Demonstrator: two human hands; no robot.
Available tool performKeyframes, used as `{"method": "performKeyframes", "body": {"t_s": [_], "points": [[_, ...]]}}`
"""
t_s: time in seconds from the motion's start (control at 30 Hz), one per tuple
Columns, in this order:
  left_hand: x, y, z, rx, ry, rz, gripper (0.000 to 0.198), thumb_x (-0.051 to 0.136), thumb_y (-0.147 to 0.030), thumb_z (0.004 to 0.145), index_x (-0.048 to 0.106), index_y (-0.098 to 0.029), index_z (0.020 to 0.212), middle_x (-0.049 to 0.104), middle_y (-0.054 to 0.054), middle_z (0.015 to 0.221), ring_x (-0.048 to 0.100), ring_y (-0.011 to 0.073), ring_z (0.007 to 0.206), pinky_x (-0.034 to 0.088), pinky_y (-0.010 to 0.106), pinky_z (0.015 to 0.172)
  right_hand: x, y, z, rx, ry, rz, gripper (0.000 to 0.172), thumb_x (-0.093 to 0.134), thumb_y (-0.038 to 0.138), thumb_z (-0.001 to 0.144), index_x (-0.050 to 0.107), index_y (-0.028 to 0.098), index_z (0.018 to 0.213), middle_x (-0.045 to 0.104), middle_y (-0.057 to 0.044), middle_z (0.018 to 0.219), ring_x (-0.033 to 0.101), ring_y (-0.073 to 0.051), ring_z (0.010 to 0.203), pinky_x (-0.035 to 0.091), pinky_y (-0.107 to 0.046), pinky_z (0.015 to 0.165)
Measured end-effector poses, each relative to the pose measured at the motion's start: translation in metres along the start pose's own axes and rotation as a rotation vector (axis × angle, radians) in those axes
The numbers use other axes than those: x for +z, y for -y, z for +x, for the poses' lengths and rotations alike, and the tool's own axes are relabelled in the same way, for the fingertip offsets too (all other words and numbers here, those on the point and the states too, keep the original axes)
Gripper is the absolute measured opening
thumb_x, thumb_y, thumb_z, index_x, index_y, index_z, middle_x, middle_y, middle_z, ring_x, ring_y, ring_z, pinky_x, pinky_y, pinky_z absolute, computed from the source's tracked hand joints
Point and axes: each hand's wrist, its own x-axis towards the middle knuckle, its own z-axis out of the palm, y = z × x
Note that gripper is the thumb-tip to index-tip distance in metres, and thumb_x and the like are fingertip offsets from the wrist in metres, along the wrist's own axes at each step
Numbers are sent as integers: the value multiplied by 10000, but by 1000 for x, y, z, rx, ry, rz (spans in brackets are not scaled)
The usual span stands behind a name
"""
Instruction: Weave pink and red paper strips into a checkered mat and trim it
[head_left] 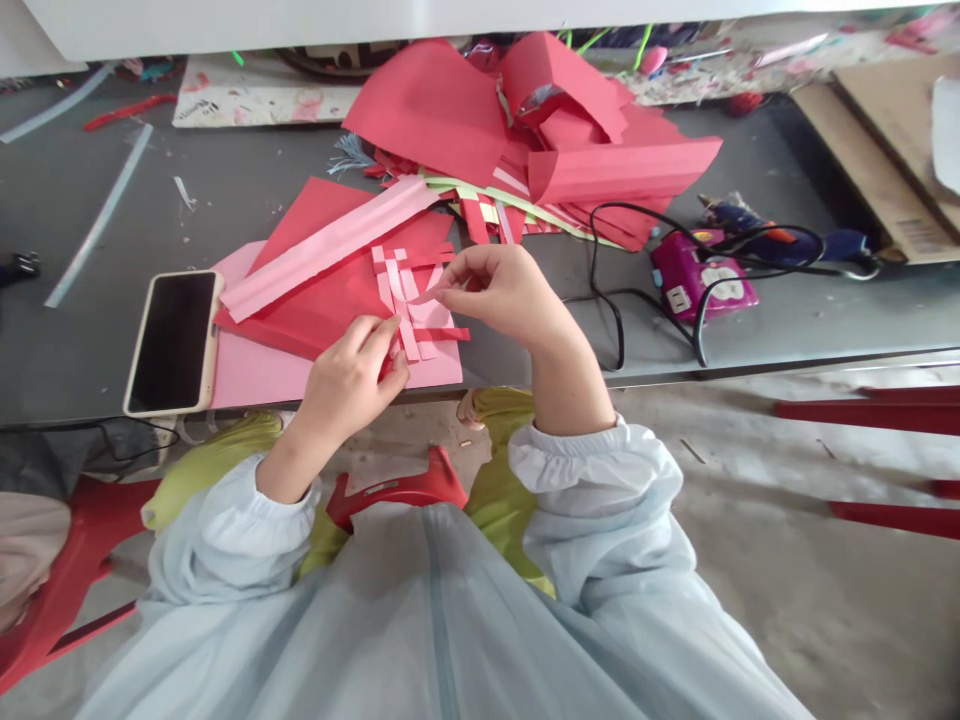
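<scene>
One phone (172,340) lies leftmost on the table (90,250). Beside it, the left hand (352,378) clamps the near corner of the woven paper strips (417,318) by the table's front edge. The right hand (499,290) pinches a pink strip (430,296) by its end. A hard tug could tear it or loosen the weave.

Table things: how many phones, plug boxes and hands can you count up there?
Phone: 1
Plug box: 1
Hands: 2, the left hand holding the paper weave, the right hand pinching a pink strip
Total: 4
</scene>
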Motion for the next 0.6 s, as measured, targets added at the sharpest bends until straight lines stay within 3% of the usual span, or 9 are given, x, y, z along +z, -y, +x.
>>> {"method": "performKeyframes", "body": {"t_s": [0.13,0.43,0.6], "points": [[0,0,0,-12,9,14,340,521,-219,923,659,-138,1223,719,99,1055,715,189,878,574,266,667,2,0,-1,-57,75,-87,38,702,184,659,680,159,679,625,2,654,420,-79,551,346,-270,553],[-1,0,1,5,-3,0,341,551,-198,894,655,-128,1211,717,102,1041,715,185,859,545,255,642,4,2,-4,-84,423,-256,204,794,228,631,802,167,826,705,-31,758,547,-124,658,414,-280,640],[-6,-2,1,59,13,12,154,563,-179,870,686,-185,962,716,66,1023,694,157,771,459,241,520,-6,1,-6,-73,318,-252,149,726,218,711,808,161,820,692,-20,701,495,-107,606,369,-285,611]]}}
